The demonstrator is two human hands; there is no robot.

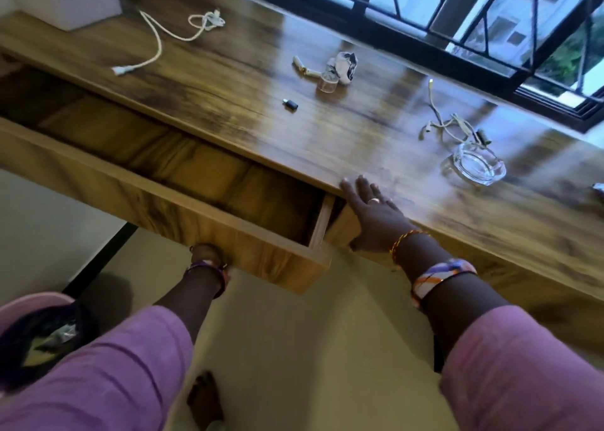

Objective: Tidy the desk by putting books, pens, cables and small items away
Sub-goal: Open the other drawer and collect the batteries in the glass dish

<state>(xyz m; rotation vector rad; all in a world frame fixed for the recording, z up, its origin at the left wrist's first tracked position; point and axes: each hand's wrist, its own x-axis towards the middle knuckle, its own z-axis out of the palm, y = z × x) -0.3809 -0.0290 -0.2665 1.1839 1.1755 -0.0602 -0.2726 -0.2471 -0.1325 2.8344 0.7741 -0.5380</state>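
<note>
Worktop (327, 136): long wood-grain surface under a barred window, running from far left to near right.

Drawer (183, 201): pulled well out from beneath the worktop's front edge, its long axis parallel to that edge; the visible interior shows only bare wood. It lies directly between the two hands.

Left hand (209, 255): under the drawer front's lower edge, fingers hidden behind the panel; whether they curl round anything cannot be told.

Right hand (372, 215): flat and spread on the worktop's front edge, just right of the drawer's end, holding nothing.

Glass ashtray (474, 166): right of and beyond the right hand, nearest item to it.

White cable (153, 48): far left, loosely coiled at one end, well apart from both hands.

Thin earphone cable (451, 123): tangled just behind the ashtray.

Crumpled paper (343, 66), clear cap (327, 84), small black adapter (290, 104): clustered mid-worktop, beyond the drawer's right end.

Judgement: the small items sit forward and slightly left of the free right hand, which is the nearer one; each would travel back toward the open drawer.
</note>
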